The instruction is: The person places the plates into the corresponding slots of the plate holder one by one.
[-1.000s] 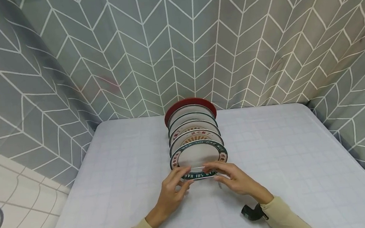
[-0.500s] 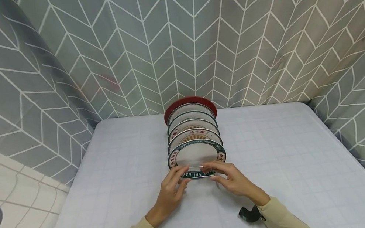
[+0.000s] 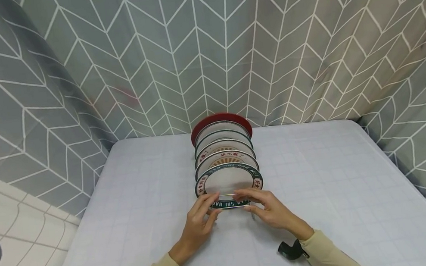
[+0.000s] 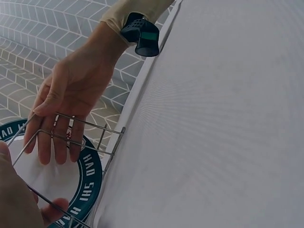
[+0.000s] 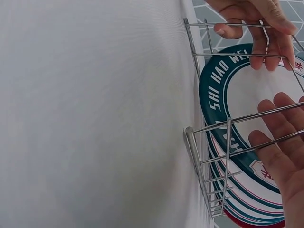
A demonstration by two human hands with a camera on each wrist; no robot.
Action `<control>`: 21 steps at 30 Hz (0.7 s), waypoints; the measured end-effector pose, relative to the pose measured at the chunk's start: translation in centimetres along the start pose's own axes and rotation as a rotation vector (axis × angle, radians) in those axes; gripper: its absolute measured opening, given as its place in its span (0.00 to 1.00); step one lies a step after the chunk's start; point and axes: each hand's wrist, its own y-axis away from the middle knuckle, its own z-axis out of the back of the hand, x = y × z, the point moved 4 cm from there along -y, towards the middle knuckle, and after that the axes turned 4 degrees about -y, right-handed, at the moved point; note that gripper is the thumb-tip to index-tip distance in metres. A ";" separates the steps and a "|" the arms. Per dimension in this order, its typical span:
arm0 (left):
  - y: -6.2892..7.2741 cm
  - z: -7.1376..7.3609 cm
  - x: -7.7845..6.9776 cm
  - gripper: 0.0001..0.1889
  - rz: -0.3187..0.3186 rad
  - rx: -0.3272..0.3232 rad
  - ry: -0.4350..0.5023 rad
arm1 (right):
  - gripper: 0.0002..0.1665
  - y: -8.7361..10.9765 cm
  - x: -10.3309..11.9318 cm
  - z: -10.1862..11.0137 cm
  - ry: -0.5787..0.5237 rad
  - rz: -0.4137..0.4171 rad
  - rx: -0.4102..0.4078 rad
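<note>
A silver wire dish rack (image 5: 191,135) stands on the table with several plates upright in a row. The front plate (image 3: 228,178) is white with a green lettered rim; behind it come others with red characters, and a dark red plate (image 3: 220,116) is at the back. My left hand (image 3: 196,221) holds the near end of the rack at its left corner, thumb in front and fingers behind the wire. My right hand (image 3: 277,207) holds the right corner in the same way. In the left wrist view, the right hand (image 4: 80,88) has its thumb against the wire.
A white cloth covers the table (image 3: 144,179). Grey curtains (image 3: 188,44) with a white line pattern hang behind and at both sides. Black wrist cameras sit on the forearms, one of them (image 3: 291,250) beside the right sleeve.
The near end of the rack, with its front plate, has shifted slightly left in the head view, and my hands with it. Both hands keep the same hold.
</note>
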 end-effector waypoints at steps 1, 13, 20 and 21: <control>0.0 0.0 0.0 0.21 -0.001 0.000 -0.001 | 0.26 0.0 0.0 0.0 -0.002 -0.002 0.002; 0.3 0.0 0.1 0.22 -0.038 -0.007 -0.031 | 0.26 0.2 -0.7 -0.1 -0.004 0.005 0.022; 0.2 0.1 0.1 0.22 -0.054 -0.015 -0.047 | 0.28 0.2 -0.6 -0.1 0.000 -0.013 0.014; 0.2 0.1 0.1 0.22 -0.057 -0.017 -0.047 | 0.28 0.2 -0.6 -0.1 0.002 -0.015 0.012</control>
